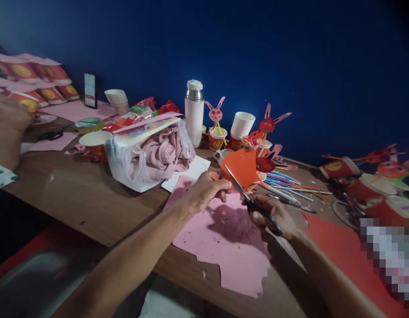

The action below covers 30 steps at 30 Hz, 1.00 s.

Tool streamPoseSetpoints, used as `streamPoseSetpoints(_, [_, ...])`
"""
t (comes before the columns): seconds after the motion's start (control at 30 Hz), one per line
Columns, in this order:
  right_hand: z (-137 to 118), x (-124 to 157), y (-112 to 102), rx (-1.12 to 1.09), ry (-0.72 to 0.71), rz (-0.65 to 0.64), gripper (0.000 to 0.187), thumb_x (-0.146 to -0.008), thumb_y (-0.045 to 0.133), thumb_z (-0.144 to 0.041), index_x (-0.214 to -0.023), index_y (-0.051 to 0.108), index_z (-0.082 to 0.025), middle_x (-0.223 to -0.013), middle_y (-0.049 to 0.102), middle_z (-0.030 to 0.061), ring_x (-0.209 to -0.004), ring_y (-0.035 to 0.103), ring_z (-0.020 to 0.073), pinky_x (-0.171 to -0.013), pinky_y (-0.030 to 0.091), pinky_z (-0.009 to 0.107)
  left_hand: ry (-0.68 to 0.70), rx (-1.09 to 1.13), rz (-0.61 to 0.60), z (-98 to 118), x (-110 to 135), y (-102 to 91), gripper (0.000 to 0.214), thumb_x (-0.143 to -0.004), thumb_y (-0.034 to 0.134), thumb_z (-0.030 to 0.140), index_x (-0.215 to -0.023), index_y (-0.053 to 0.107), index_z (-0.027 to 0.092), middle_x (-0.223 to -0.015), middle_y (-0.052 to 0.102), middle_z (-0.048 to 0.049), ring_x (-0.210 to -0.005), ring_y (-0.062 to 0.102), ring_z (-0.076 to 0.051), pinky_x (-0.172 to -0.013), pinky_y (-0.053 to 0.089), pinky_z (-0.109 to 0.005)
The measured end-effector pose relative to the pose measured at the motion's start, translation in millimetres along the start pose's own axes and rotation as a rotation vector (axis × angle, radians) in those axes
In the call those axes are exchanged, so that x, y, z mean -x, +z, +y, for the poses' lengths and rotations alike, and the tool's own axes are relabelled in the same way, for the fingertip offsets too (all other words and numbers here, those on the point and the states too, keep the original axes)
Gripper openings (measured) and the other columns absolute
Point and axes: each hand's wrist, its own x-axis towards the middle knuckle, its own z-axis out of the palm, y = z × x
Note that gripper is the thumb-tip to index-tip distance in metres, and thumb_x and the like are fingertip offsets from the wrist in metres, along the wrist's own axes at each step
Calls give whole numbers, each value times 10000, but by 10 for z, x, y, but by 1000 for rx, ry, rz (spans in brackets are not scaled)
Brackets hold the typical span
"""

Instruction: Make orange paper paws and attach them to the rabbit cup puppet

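Over the middle of the table, my left hand (209,190) pinches the lower left edge of an orange paper sheet (242,165) with a jagged outline. My right hand (270,212) is closed around the black handles of a pair of scissors (239,185). The scissor blades point up and left, lying across the front of the orange paper near my left fingers. Whether the blades are cutting into the paper is hard to tell. Below both hands lies a pink paper sheet (221,247) with cut edges, strewn with small dark scraps.
Behind my hands stand a white flask (194,115), stacked paper cups (242,126) and rabbit-faced paper figures (215,115). A plastic bag (134,170) holds pink cloth. Coloured pens (284,181) lie right, near red paper (337,247). Another person's hand (9,123) is at left.
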Motion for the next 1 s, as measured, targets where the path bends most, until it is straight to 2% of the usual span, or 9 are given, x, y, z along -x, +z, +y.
streamPoseSetpoints(0.23, [-49,4,-53,72,38,-24,517,-651,613,-584,-907,525,-143,-581,442,-40,-419,411,63,-378,324,197,-6,-22,-24,-5,-9,-6,56,-592,547,138,-553,509,126,-415,461,60,-347,400,-40,-402,383,-200])
streamPoseSetpoints(0.53, [-96,12,-90,93,111,-35,583,-617,635,-601,-940,527,-128,-579,424,-46,-438,378,60,-394,316,194,18,-54,-86,-65,-30,-68,107,-616,585,169,-550,510,130,-441,451,57,-396,399,-41,-434,391,-214])
streamPoseSetpoints(0.77, [-58,3,-162,77,26,-101,444,-674,613,-557,-838,508,-158,-667,414,-22,-462,380,63,-387,319,196,26,-60,-114,-100,-34,-77,83,-622,576,155,-579,510,129,-458,441,59,-392,383,-39,-435,411,-228])
streamPoseSetpoints(1.0, [6,-15,-218,156,-53,-123,443,-689,593,-568,-868,532,-168,-732,437,5,-545,401,90,-429,348,206,-20,-73,-84,-70,-16,-41,71,-605,576,155,-585,515,124,-481,466,42,-393,377,-36,-412,377,-216])
